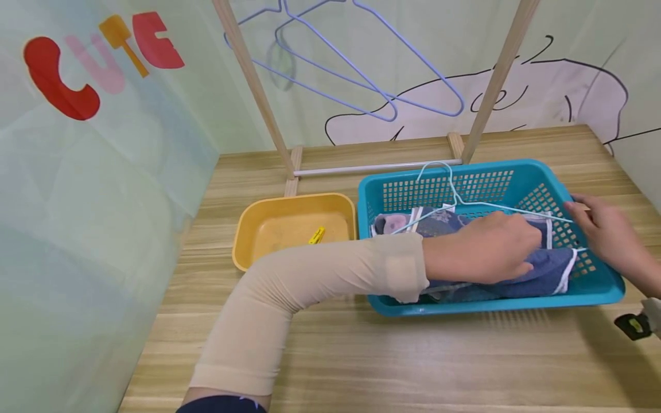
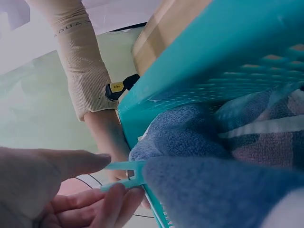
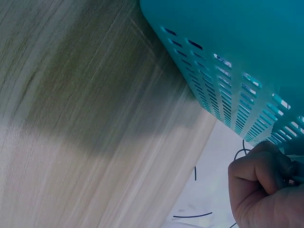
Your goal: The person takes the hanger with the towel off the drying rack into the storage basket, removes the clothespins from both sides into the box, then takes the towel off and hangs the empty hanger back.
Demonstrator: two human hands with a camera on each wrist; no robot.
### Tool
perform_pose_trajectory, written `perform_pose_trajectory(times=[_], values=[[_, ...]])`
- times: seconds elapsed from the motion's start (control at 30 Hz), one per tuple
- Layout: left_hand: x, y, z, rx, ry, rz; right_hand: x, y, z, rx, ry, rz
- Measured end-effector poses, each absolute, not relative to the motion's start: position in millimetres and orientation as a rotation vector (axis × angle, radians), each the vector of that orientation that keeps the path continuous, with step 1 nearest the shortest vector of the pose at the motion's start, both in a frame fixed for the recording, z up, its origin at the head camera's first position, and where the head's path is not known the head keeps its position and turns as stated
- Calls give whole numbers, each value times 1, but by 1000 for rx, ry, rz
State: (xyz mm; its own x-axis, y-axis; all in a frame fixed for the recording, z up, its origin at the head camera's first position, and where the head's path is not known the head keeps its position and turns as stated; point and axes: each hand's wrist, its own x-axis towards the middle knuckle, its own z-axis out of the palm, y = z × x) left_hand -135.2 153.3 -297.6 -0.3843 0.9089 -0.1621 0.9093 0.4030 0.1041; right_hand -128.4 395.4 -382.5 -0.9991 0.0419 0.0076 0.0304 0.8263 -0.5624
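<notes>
My left hand (image 1: pixel 485 248) reaches over the teal basket (image 1: pixel 496 308). In the left wrist view its thumb and fingers pinch the two prongs of a teal clothespin (image 2: pixel 137 175), whose other end meets blue terry cloth (image 2: pixel 209 190). At the basket's right rim, my right hand (image 1: pixel 617 238) holds the right end of a light-blue hanger (image 1: pixel 457 198); its curled fingers show in the right wrist view. The hanger lies over a blue garment with white trim (image 1: pixel 549 265), its hook standing toward the back rim. My left hand and sleeve cover part of the garment.
Left of the basket is a yellow tray (image 1: pixel 268 202) holding a yellow clothespin (image 1: pixel 317 235). Behind them stands a wooden rack (image 1: pixel 262 103) with a low white bar (image 1: pixel 377 168). Blue hangers (image 1: pixel 428 63) hang from above. Walls border the wooden table (image 1: pixel 335 367) at left and back.
</notes>
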Motion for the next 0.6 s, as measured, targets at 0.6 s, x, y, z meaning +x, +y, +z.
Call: perform_pose_trajectory(times=[0.6], values=[[-144, 143, -275, 1529, 2454, 113, -127, 396, -383, -51, -2972, 939]])
